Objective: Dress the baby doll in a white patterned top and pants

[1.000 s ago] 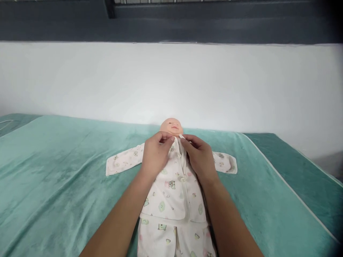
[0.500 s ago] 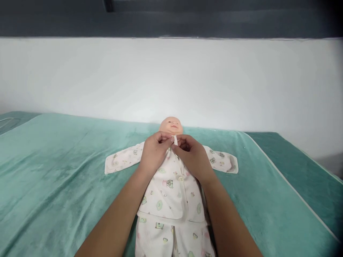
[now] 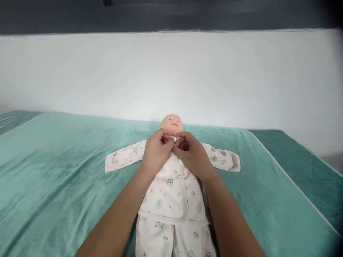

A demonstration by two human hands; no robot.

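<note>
A baby doll (image 3: pixel 171 123) lies on its back, dressed in a white printed shirt (image 3: pixel 169 200) and matching printed pants (image 3: pixel 154 237). Both shirt sleeves are spread out to the sides. My left hand (image 3: pixel 158 148) pinches the shirt's front edge at the collar, just below the doll's chin. Right beside it, my right hand (image 3: pixel 189 150) pinches the other side of the collar, the fingertips of both hands nearly touching. Whatever fastener is between the fingertips is hidden. Lower on the chest, a round button (image 3: pixel 181 177) shows on the shirt front.
A light green cloth (image 3: pixel 69 160) with some wrinkles lies under the doll. Darker green material (image 3: pixel 302 157) extends at the right. Behind rises a white wall (image 3: pixel 171 75), with a dark band (image 3: pixel 171 16) above it.
My fingertips have come closer together at the collar, and less of the white shirt edge shows between them. The view has shifted slightly; the doll stays in place.
</note>
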